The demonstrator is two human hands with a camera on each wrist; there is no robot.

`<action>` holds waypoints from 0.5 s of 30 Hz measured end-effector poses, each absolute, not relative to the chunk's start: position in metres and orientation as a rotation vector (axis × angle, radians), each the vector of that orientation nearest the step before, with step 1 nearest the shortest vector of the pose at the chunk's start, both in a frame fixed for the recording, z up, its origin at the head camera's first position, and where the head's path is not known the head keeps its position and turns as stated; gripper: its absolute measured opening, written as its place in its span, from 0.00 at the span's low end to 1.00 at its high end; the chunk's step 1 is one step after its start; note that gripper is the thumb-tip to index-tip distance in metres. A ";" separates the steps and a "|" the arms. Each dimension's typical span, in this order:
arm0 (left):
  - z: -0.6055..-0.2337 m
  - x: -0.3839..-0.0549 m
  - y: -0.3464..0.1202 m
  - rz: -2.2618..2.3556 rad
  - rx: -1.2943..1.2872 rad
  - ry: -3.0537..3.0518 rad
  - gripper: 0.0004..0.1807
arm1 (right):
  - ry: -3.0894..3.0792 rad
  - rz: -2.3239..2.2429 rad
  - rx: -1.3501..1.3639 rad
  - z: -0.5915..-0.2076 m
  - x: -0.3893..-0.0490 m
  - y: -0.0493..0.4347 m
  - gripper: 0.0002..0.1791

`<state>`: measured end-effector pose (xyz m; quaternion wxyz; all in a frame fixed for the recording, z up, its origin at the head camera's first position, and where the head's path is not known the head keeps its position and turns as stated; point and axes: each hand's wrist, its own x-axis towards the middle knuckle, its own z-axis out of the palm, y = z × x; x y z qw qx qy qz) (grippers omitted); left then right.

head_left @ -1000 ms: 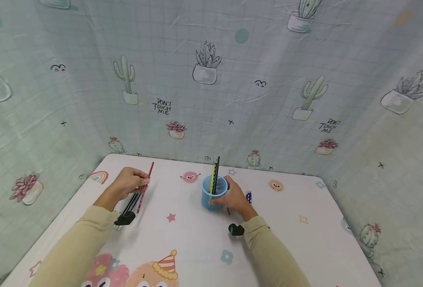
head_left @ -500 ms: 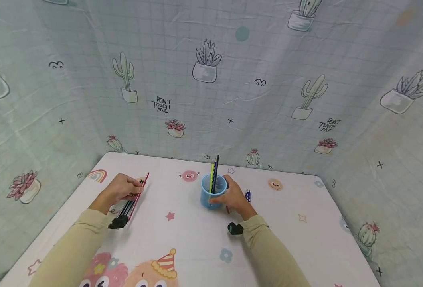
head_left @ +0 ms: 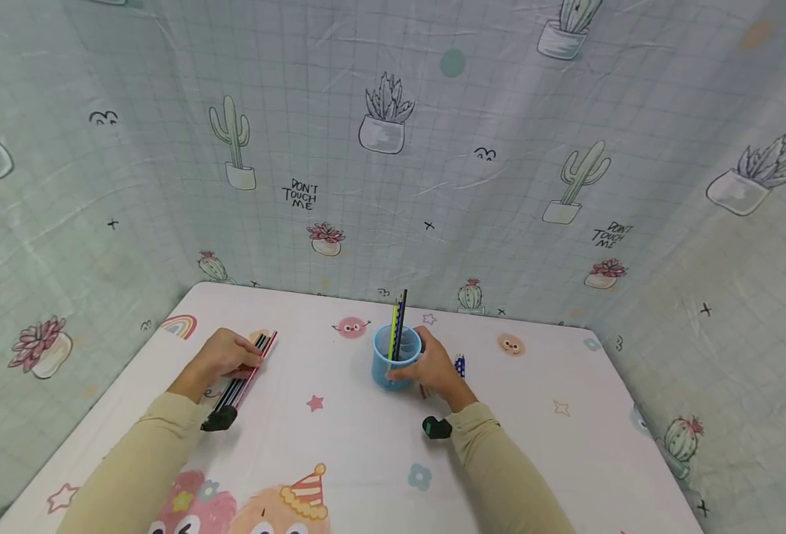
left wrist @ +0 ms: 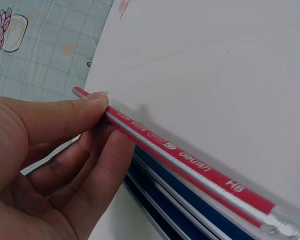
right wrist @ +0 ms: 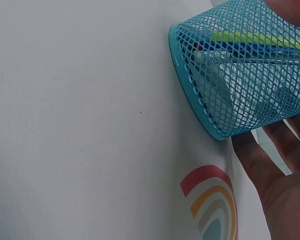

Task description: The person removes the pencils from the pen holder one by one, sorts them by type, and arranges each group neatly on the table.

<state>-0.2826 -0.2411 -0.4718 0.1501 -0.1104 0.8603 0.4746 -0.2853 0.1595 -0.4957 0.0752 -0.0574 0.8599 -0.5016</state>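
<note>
My left hand (head_left: 228,352) pinches a red-and-silver pencil (left wrist: 190,162) between thumb and fingers. Just beside it, several dark blue pencils with silver stripes (head_left: 231,393) lie slanted on the table, partly hidden under the hand. On the right, a light blue mesh pencil cup (head_left: 385,371) stands upright, and my right hand (head_left: 438,371) grips its side. A yellow-green pencil (head_left: 394,334) and dark ones stand inside the cup; the right wrist view shows them through the mesh.
Blue patterned pencils (head_left: 460,365) lie on the white table (head_left: 513,460), partly hidden behind the right hand. A patterned curtain (head_left: 339,282) runs along the table's back and sides. Dark wrist cameras (head_left: 437,427) hang under both wrists.
My left hand has come down and slightly left with the red pencil, which now lies along the dark pencils. The right hand keeps its grip on the cup in place.
</note>
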 end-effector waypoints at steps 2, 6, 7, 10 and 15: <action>-0.471 -0.282 -0.241 1.335 -0.321 2.508 0.12 | 2.584 -1.505 -0.173 -0.496 -0.285 0.160 0.50; -0.471 -0.282 -0.240 1.277 -0.340 2.567 0.12 | 2.583 -1.515 -0.178 -0.496 -0.285 0.160 0.50; -0.471 -0.282 -0.241 1.251 -0.350 2.582 0.12 | 2.581 -1.515 -0.178 -0.496 -0.286 0.160 0.50; -0.474 -0.283 -0.243 1.202 -0.343 2.608 0.11 | 2.571 -1.521 -0.184 -0.496 -0.286 0.160 0.49; -0.480 -0.285 -0.245 1.084 -0.265 2.712 0.09 | 2.564 -1.520 -0.182 -0.497 -0.286 0.160 0.50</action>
